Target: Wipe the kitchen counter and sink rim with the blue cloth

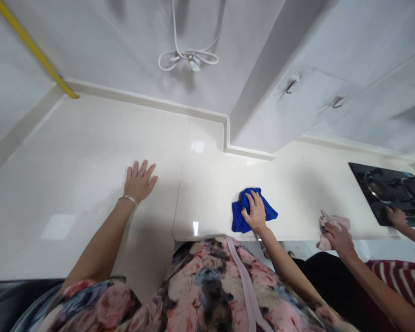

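Note:
My left hand (pixel 139 184) lies flat on the white countertop (pixel 162 152) with its fingers spread and nothing in it. A bracelet (pixel 129 198) circles that wrist. My right hand (pixel 256 213) is pressed down on a crumpled blue cloth (pixel 240 221), its fingers bent over the fabric. The cloth rests on the countertop near the front edge, its corners sticking out on both sides of the hand. Whatever part of the cloth is under the palm is hidden.
To the right, a co-worker's hand (pixel 339 237) is on a pale pink cloth (pixel 346 223); their other hand (pixel 396 216) touches the black gas stove (pixel 394 189). A boxed wall column (pixel 251 124) juts over the counter. A tied white cord (pixel 193 56) and yellow pipe (pixel 31 44) run along the walls.

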Tool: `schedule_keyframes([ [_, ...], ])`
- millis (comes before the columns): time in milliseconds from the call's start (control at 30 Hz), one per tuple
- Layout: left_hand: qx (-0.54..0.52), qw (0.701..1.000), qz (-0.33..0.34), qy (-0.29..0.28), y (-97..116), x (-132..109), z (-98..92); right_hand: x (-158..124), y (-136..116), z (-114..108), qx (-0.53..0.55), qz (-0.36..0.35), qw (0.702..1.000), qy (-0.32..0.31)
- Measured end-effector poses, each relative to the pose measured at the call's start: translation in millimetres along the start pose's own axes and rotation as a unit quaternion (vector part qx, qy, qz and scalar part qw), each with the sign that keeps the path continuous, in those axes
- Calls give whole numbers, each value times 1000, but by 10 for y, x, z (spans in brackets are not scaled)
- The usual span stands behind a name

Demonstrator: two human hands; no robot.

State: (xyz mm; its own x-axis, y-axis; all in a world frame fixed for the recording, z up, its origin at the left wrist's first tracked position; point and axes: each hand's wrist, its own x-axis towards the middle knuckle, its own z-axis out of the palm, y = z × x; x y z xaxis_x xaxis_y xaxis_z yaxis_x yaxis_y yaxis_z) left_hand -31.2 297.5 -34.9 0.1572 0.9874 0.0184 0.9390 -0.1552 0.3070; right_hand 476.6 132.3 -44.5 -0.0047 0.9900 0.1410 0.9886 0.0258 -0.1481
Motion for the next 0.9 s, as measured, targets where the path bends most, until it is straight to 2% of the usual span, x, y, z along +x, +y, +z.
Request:
schedule_keyframes([
  [100,-1,999,-34,20,-159,-397,-59,287,-223,81,-52,54,997,-6],
  [167,-3,998,-54,30,-187,-547,-82,519,-399,145,-66,73,995,-5],
  [333,-17,996,-68,52,-115,-620,-86,1046,-967,283,-57,59,996,-26],
  [467,-26,996,-71,47,-100,-599,-101,1173,-1627,378,-9,-21,998,-60],
  [567,-30,996,-78,34,-114,-595,-115,1035,-2103,411,52,-111,988,-91],
  [633,-29,996,-81,34,-123,-595,-116,892,-2301,409,92,-174,974,-111],
  [700,-26,996,-82,38,-127,-597,-109,768,-2350,389,133,-228,956,-124],
  [767,-24,996,-80,43,-126,-600,-97,688,-2256,354,177,-259,940,-130],
  [833,-24,995,-78,48,-122,-604,-85,648,-2079,303,212,-261,933,-132],
  [900,-23,995,-81,53,-117,-607,-78,620,-1914,242,216,-239,938,-128],
])
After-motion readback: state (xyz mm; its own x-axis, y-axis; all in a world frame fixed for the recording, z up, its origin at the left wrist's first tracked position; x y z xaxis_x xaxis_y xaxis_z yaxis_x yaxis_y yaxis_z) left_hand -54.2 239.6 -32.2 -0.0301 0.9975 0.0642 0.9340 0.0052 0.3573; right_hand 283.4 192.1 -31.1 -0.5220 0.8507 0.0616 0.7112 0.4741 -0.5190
